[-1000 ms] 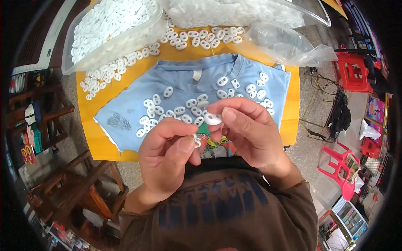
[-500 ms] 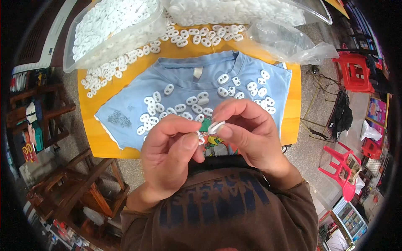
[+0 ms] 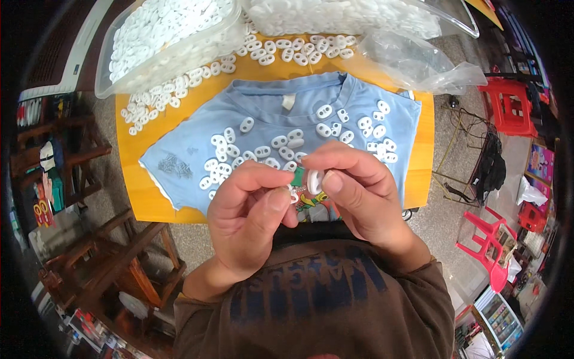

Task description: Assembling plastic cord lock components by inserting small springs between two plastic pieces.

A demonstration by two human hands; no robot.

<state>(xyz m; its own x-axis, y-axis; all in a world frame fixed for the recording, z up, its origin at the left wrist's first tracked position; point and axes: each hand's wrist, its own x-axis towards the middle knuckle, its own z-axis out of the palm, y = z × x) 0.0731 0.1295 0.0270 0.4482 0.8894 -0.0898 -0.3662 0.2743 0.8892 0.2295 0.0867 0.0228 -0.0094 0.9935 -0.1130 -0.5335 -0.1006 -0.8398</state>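
Between the thumb and index finger of my right hand (image 3: 362, 190) is a white oval two-hole cord lock (image 3: 314, 182), turned almost edge-on. My left hand (image 3: 248, 206) pinches another small white plastic piece (image 3: 293, 194), mostly hidden behind the fingertips. The two pieces are a little apart, above the printed front of a light-blue T-shirt (image 3: 200, 125). Scattered over the shirt beyond my hands are several more white cord lock pieces (image 3: 279, 142). On its left sleeve lies a small heap of thin grey metal springs (image 3: 174, 166).
The shirt covers a yellow table (image 3: 128, 185). At the back stand a transparent tub (image 3: 173, 69) heaped with white pieces and a bulging plastic bag (image 3: 341, 21) of them. A crumpled bag (image 3: 412, 66) lies back right. Red stools (image 3: 505, 107) and wooden furniture (image 3: 113, 263) flank the table.
My hands have drawn slightly apart. The piece in my right hand has turned from lying slanted to nearly upright, and the thin metal bit between the pieces no longer shows.
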